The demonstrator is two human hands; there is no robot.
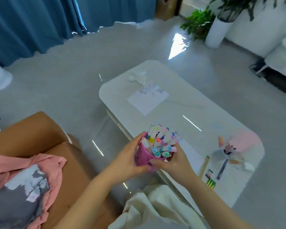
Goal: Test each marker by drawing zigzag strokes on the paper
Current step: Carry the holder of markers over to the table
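A pink perforated cup [141, 160] full of several white markers with coloured caps [160, 142] is held over the near edge of the white table [205, 116]. My left hand [127, 158] grips the cup's left side and my right hand [173, 161] grips its right side, thumb across the front. A sheet of paper [147, 100] with small marks near its far corner lies at the table's far end. A second sheet [191, 156] with some coloured marks lies on the table just behind the cup.
On the table's right end lie a wooden stick [204, 166], green batteries [211, 183], a dark pen [222, 169] and a blurred pink and white object [238, 146]. A crumpled tissue [138, 77] sits at the far end. A brown seat [40, 138] with pink cloth is left.
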